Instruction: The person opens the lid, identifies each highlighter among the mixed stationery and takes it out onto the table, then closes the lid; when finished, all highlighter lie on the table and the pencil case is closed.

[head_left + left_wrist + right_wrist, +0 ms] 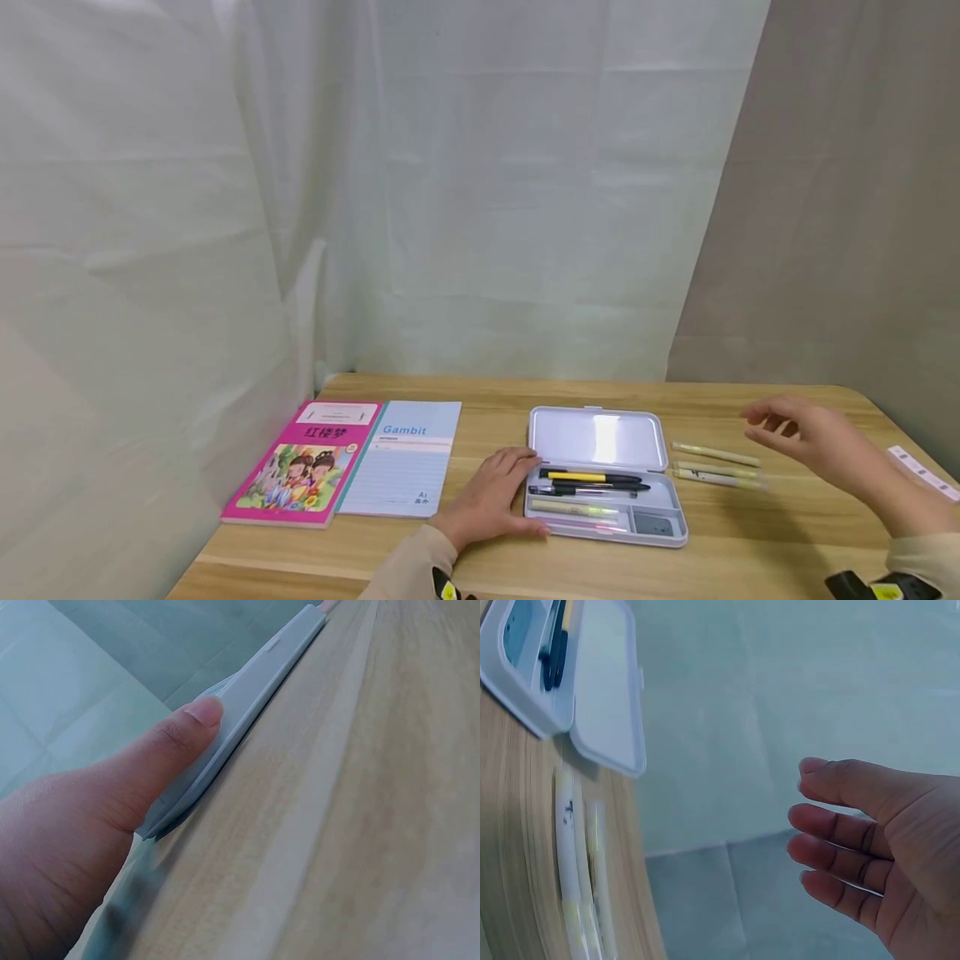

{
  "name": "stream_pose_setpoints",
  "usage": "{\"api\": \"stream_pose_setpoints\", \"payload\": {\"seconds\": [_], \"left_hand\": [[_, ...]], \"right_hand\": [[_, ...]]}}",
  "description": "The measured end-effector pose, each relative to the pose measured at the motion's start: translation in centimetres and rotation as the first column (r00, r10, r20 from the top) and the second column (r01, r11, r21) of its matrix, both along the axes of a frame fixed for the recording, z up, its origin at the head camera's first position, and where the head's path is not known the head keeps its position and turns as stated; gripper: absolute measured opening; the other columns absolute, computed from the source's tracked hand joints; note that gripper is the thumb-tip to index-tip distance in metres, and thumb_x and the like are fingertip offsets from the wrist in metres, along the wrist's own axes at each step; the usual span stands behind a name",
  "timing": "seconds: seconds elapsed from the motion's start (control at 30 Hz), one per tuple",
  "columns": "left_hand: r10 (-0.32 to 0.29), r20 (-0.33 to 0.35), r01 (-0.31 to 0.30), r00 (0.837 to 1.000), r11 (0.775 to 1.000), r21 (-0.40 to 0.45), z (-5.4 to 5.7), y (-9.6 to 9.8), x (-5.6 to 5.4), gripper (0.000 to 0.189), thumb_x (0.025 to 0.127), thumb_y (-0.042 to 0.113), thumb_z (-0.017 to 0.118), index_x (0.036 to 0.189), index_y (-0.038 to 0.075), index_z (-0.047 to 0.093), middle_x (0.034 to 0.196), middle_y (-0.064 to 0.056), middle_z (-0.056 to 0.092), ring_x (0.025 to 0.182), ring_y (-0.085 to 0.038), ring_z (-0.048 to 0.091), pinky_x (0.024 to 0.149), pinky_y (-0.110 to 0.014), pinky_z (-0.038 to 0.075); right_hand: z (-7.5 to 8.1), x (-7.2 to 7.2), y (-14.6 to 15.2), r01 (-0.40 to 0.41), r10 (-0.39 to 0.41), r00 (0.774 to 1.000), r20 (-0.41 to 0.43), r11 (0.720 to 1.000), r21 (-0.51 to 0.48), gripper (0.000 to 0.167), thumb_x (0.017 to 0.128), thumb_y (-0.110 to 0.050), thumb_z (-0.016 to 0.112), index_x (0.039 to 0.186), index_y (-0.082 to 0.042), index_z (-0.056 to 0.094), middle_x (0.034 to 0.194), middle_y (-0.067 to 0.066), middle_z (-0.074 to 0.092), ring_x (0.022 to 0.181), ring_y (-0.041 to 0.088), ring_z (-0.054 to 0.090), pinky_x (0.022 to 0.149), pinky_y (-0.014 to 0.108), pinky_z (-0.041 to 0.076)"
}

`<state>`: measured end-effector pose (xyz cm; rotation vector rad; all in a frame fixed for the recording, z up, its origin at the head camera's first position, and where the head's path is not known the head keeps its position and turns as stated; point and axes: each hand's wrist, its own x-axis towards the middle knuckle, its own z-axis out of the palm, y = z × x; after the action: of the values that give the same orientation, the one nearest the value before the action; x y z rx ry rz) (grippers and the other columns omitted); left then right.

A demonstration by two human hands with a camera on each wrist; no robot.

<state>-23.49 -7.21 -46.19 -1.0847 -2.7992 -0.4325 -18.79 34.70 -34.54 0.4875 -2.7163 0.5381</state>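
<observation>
A white pencil case [606, 537] lies with its lid folded back on the table. My left hand [491, 498] holds its left end, the thumb [206, 712] against the front wall and the fingers by the hinge. Inside lie a yellow-and-black pen [585, 477], a dark pen [581, 490], a pale yellow marker [570, 507], something thin and pink, and a grey block, perhaps an eraser [652, 524]. Several pale yellow markers [716, 453] lie right of the case. Above the table, right of these markers, my right hand [813, 437] hovers with loosely bent fingers, holding nothing.
At the left lie a pink picture-covered book [300, 475] and a light blue notebook [405, 458], side by side. A white strip with dark marks [922, 473] is at the right table edge. Pale curtains [525, 208] hang behind the table and on its left.
</observation>
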Motion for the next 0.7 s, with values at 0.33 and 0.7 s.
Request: {"api": "stream_pose_setpoints", "payload": {"seconds": [0.33, 0.7], "left_hand": [[-0.02, -0.015, 0.02, 1.0, 1.0, 0.001, 0.1, 0.1, -0.1, 0.095, 0.072, 0.079, 0.058, 0.143, 0.017, 0.043, 0.146, 0.002, 0.043, 0.135, -0.02, 0.04, 0.116, -0.039, 0.034], [-0.009, -0.012, 0.009, 1.0, 1.0, -0.001, 0.1, 0.0, 0.0, 0.094, 0.072, 0.078, 0.058, 0.142, 0.017, 0.044, 0.145, 0.001, 0.043, 0.135, -0.02, 0.04, 0.116, -0.04, 0.034]], "right_hand": [[-0.8, 1.2, -2.4, -0.105, 0.103, 0.981, -0.165, 0.995, -0.001, 0.021, 0.077, -0.008, 0.078, 0.093, -0.017, 0.069, 0.084, -0.013, 0.064, 0.073, -0.011, 0.051, 0.059, 0.016, 0.048], [-2.8, 1.6, -5.6, -0.262, 0.24, 0.935, -0.262, 0.964, -0.05, 0.027, 0.071, -0.005, 0.081, 0.091, -0.019, 0.068, 0.082, -0.008, 0.065, 0.072, -0.009, 0.053, 0.06, 0.009, 0.046]]}}
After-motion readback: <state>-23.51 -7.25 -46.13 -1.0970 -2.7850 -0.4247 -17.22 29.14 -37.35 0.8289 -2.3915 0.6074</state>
